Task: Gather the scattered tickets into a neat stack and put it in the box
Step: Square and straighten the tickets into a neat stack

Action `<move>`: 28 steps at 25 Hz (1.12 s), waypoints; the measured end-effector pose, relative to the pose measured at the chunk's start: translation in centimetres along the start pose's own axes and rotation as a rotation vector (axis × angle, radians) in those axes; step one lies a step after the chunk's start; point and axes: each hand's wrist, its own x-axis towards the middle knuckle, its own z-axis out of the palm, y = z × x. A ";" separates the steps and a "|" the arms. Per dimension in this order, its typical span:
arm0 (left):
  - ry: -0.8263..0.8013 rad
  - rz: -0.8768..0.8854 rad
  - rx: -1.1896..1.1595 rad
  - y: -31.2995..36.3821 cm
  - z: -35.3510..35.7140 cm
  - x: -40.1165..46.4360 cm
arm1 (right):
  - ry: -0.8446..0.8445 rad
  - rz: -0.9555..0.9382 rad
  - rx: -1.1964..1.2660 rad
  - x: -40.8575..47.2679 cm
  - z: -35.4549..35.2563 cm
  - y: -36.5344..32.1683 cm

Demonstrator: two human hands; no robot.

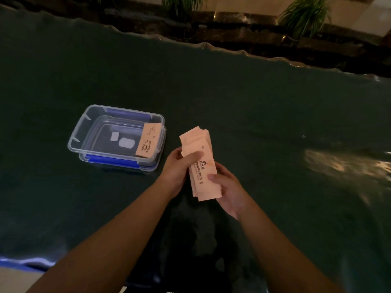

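A loose, slightly fanned stack of pale pink tickets (200, 157) is held above the dark green table, just right of the box. My left hand (179, 169) grips the stack's left side, thumb across its face. My right hand (227, 187) holds the lower right part, thumb on top. The clear plastic box (84, 132) with blue clips stands open to the left. One pink ticket (148, 140) leans inside against its right wall.
The dark green cloth (254, 115) covers the whole table, with its far edge running diagonally across the top. Potted plants (302, 15) stand beyond it. A bright glare patch (338, 163) lies on the cloth at the right.
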 end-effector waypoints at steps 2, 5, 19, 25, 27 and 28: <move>-0.092 0.004 0.129 -0.5 0.3 -0.8 | -0.014 -0.014 -0.009 -0.4 0.1 0.7; -0.209 0.007 0.337 -1.0 -0.2 -1.4 | 0.024 -0.066 -0.144 -0.9 -0.4 1.2; -0.330 0.310 0.777 -3.3 -2.6 -0.2 | 0.076 -0.288 -0.771 -0.7 0.6 1.7; -0.353 0.334 0.828 -4.5 -4.2 0.7 | 0.021 -0.201 -0.757 -0.9 1.6 1.9; -0.332 0.347 0.827 -4.8 -4.5 0.9 | 0.040 -0.236 -0.774 -0.7 2.2 2.3; -0.323 0.360 0.826 -5.0 -4.5 0.9 | 0.047 -0.248 -0.783 -0.6 2.5 2.5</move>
